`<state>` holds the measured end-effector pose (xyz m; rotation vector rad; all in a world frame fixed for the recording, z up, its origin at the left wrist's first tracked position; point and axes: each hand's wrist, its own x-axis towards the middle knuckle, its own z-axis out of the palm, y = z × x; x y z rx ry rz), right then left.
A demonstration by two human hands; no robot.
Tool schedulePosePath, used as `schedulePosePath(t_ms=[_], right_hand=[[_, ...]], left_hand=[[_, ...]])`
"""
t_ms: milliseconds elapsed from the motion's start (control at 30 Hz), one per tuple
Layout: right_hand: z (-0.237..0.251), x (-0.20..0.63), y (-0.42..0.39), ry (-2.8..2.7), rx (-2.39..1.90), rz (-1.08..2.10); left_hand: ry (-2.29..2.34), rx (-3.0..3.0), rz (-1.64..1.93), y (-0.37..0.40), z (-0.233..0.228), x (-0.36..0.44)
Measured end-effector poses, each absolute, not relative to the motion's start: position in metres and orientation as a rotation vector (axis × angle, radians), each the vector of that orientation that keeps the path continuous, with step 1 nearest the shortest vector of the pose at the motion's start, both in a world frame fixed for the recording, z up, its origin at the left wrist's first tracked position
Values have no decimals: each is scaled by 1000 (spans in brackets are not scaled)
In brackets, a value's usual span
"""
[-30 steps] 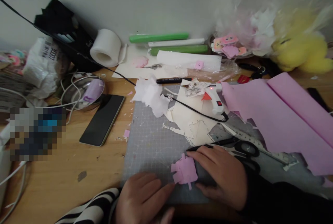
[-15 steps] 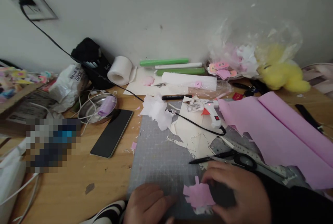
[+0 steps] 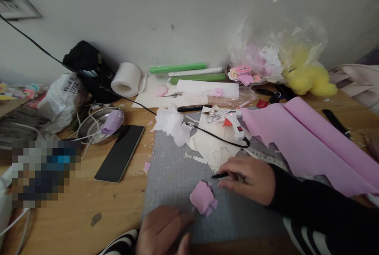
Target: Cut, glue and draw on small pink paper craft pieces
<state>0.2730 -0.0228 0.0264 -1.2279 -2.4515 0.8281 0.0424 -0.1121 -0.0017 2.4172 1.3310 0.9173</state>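
A small pink felt piece [image 3: 202, 197] with cut tabs lies on the grey cutting mat [image 3: 171, 168]. My left hand [image 3: 162, 229] rests at the mat's near edge just left of the piece, touching nothing else, with a striped sleeve behind it. My right hand [image 3: 250, 178] lies to the right of the pink piece, its fingers curled over a black pen [image 3: 218, 175] whose tip sticks out to the left. The scissors seen earlier are hidden under this hand and its black sleeve.
A white glue gun [image 3: 235, 122] with a black cord sits on cream paper scraps. A large pink felt sheet [image 3: 299, 140] spreads at the right. A dark phone [image 3: 120, 153], white fluff [image 3: 171, 122], a marker [image 3: 192, 108], a tape roll [image 3: 126, 80] and foam rolls lie farther back.
My right hand left the pink piece and moved up onto the black pen. The pink piece now lies free on the mat. The camera view shifted slightly.
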Motion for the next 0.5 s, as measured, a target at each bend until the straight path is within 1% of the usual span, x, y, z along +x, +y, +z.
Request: schedulePosePath(t_ms=[133, 267, 367, 500], right_hand=[[20, 270, -38, -2526, -1121, 633], [11, 267, -47, -2651, -985, 465], [-1, 263, -52, -2689, -946, 309], [-17, 259, -56, -2567, -959, 179]], left_hand=[[1288, 2579, 975, -106, 0, 50], [1249, 2619, 750, -99, 6, 56], [1278, 2623, 699, -97, 5, 57], [1324, 2612, 626, -98, 1, 57]])
